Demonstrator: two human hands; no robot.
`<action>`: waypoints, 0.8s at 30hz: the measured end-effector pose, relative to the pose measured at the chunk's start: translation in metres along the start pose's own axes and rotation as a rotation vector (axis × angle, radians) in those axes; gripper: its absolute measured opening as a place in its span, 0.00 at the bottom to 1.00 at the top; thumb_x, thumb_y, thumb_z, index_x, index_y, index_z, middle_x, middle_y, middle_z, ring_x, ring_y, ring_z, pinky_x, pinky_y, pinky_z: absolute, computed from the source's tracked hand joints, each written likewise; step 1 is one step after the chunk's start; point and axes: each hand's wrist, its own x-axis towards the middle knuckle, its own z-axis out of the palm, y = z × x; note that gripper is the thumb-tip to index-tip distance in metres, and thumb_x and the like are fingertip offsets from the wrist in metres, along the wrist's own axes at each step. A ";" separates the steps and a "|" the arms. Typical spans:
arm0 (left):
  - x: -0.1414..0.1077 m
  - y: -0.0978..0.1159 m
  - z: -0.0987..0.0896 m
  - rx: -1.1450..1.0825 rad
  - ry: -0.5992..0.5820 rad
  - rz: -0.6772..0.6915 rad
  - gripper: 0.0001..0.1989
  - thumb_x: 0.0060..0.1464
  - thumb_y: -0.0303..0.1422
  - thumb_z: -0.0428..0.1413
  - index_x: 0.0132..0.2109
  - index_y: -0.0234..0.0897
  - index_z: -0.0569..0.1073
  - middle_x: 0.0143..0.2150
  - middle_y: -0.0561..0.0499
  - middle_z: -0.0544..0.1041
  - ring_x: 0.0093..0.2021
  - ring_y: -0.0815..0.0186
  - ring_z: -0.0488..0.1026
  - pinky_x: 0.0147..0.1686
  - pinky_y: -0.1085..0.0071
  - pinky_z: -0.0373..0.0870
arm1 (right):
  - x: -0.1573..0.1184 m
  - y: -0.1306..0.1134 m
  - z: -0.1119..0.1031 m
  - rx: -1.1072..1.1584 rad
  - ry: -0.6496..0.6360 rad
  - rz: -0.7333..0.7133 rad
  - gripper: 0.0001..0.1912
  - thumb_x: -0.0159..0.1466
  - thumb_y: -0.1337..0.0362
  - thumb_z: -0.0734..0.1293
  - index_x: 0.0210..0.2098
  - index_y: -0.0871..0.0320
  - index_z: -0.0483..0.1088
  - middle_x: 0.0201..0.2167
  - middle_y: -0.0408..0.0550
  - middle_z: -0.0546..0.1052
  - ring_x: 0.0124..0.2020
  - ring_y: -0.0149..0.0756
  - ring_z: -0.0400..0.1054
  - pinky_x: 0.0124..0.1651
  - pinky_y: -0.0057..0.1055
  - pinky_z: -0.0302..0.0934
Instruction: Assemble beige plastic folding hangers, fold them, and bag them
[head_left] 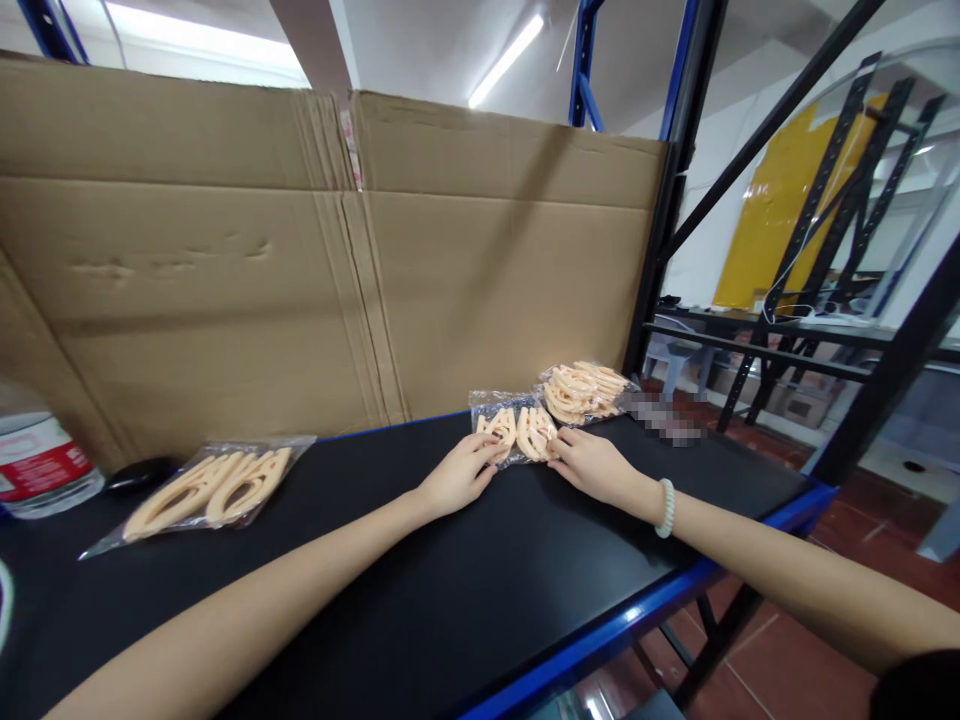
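Observation:
A clear plastic bag (510, 455) with beige loop-shaped pieces inside lies on the black tabletop, between my two hands. My left hand (461, 475) has its fingers curled onto the bag's left side. On the right side, my right hand (600, 468) grips the bag with bent fingers; a pale beaded bracelet circles that wrist. Right behind it, a fuller clear bag (585, 390) holds a heap of similar beige loops. Farther left, another clear bag (214, 487) lies flat with large beige oval loops in it. Fingertips are partly hidden against the bag.
A cardboard panel (495, 270) stands along the table's back edge. At the far left are a clear tub with a red label (45, 465) and a dark rounded object (141, 474). Black rack posts (660, 230) rise at the right. A blue edge (600, 645) borders the black tabletop (420, 610).

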 end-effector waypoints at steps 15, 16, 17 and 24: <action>0.043 0.004 0.026 0.053 0.049 -0.086 0.21 0.57 0.29 0.54 0.58 0.35 0.68 0.60 0.38 0.68 0.61 0.52 0.64 0.60 0.55 0.62 | 0.029 0.032 0.028 -0.126 -0.001 0.076 0.09 0.65 0.73 0.60 0.38 0.62 0.71 0.38 0.58 0.75 0.42 0.46 0.70 0.40 0.33 0.63; 0.036 0.006 0.021 0.064 0.040 -0.088 0.23 0.57 0.29 0.54 0.59 0.35 0.66 0.63 0.38 0.65 0.63 0.53 0.61 0.61 0.55 0.60 | 0.030 0.032 0.029 -0.122 0.008 0.076 0.09 0.65 0.73 0.60 0.38 0.62 0.71 0.38 0.59 0.75 0.42 0.46 0.69 0.41 0.34 0.63; 0.028 0.007 0.014 0.079 0.032 -0.097 0.25 0.57 0.30 0.55 0.61 0.35 0.64 0.65 0.38 0.62 0.65 0.53 0.59 0.63 0.56 0.58 | 0.031 0.031 0.029 -0.113 0.021 0.075 0.09 0.64 0.72 0.60 0.38 0.63 0.71 0.38 0.59 0.75 0.42 0.46 0.69 0.41 0.34 0.63; -0.064 -0.009 -0.073 0.306 -0.004 -0.422 0.24 0.57 0.33 0.53 0.61 0.39 0.64 0.64 0.43 0.63 0.64 0.56 0.59 0.62 0.59 0.57 | 0.030 0.002 0.007 -0.005 0.237 0.012 0.16 0.58 0.74 0.58 0.44 0.67 0.70 0.40 0.62 0.71 0.45 0.50 0.65 0.49 0.41 0.61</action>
